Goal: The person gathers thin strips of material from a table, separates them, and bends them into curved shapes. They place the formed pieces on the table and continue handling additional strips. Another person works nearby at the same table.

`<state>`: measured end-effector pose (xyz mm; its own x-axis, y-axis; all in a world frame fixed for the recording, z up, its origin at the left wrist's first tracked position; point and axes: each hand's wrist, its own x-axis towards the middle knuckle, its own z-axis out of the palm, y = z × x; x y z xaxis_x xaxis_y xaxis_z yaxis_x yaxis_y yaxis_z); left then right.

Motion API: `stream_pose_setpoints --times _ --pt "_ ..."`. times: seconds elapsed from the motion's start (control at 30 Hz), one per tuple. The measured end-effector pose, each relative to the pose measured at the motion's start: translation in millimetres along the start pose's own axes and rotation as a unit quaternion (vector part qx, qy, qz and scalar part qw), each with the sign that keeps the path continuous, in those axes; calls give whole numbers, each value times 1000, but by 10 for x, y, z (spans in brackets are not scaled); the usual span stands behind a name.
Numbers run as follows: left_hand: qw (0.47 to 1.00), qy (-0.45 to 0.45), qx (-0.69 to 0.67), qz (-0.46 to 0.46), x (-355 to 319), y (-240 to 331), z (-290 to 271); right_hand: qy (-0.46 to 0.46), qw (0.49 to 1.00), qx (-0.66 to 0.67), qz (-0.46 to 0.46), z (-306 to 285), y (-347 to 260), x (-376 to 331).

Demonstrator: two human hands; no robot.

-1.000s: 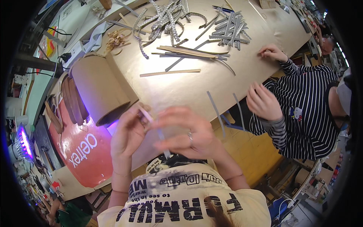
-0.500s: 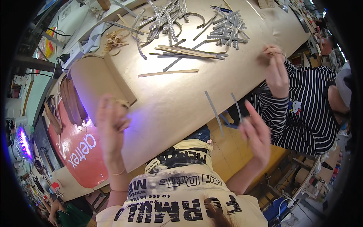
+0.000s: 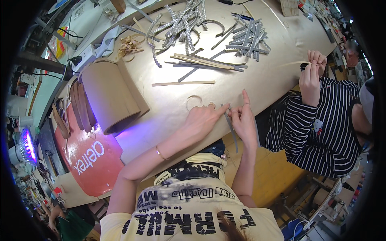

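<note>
My left hand (image 3: 204, 121) reaches across the near table edge, index finger stretched to the upper end of a narrow grey strip (image 3: 233, 134). Its other fingers are curled, and a thin tan curl of peeled strip (image 3: 194, 97) sticks out from them. Their grip is partly hidden. Close beside it, my right hand (image 3: 244, 124) has the thumb and bent fingers closed at the same grey strip, with the index finger raised. The strip's lower part hangs past the table edge. A second grey strip (image 3: 257, 130) shows just right of my right wrist.
Braided silver strips (image 3: 183, 26), a stack of short grey pieces (image 3: 250, 40) and loose tan and grey strips (image 3: 209, 62) lie farther back. A brown roll (image 3: 110, 94) stands left, near tan peelings (image 3: 129, 46). A person in striped sleeves (image 3: 309, 86) handles a pale strip at right.
My left hand has swung right from beside the roll, bringing the tan curl along. My right hand has moved up and left to the grey strip. The other person's hands have come together.
</note>
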<state>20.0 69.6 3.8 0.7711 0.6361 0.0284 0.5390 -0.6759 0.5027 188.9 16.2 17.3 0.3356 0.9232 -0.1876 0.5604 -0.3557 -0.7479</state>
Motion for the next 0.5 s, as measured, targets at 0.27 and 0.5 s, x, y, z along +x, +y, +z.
stream_pose_setpoints --times 0.27,0.5 --pt "993 -2 116 -9 51 114 165 31 993 -105 46 -21 -81 -70" --pt "993 -20 111 -38 94 187 168 -25 990 -99 101 -504 317 -748"
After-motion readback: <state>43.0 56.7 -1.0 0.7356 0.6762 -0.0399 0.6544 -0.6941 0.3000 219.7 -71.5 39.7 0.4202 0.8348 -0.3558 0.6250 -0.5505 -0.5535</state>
